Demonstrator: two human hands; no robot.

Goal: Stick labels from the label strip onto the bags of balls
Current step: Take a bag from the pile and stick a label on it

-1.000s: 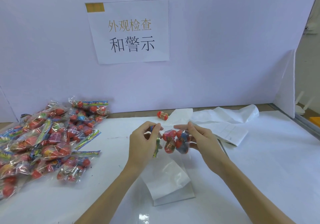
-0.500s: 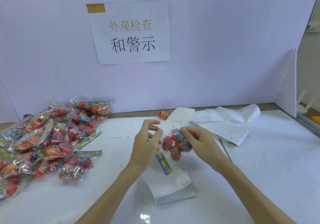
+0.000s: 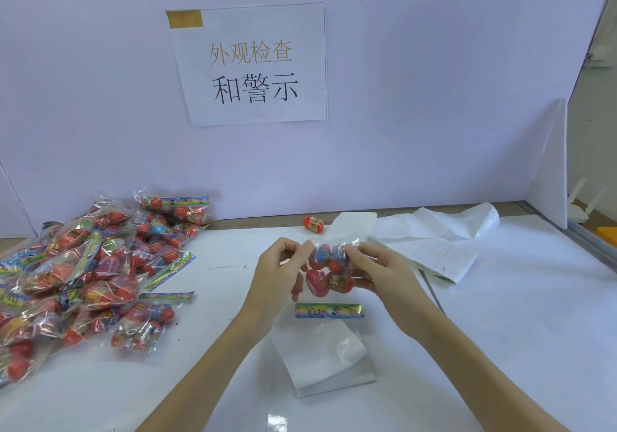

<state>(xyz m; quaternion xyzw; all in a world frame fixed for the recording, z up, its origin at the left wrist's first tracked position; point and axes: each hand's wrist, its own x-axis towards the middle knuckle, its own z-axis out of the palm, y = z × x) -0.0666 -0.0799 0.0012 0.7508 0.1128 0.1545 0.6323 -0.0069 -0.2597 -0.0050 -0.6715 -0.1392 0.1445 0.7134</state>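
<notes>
Held bag: a clear bag of balls (image 3: 329,273), red and blue balls inside, is lifted above the counter (image 3: 500,331) between both hands, its coloured header band (image 3: 329,310) hanging at the bottom edge.
Left hand: the left hand (image 3: 277,279) has thumb and forefinger pinched on the bag's upper left corner; the other fingers (image 3: 295,293) curl loosely beside the balls.
Right hand: the right hand (image 3: 384,276) grips the bag's right side, fingers narrowly closed around the plastic, thumb on top near the upper right corner.
Label strip: white backing paper (image 3: 329,361) lies on the counter directly under the hands; whether labels remain on it cannot be told. More white paper (image 3: 434,241) lies rumpled behind the right hand.
Bag pile: a heap of bags (image 3: 83,274) sits at the left of the counter, well apart from the hands.
Loose ball: one red ball (image 3: 313,225) rests near the back wall, just beyond the hands.
Sign: a printed sheet (image 3: 250,64) hangs on the wall.
</notes>
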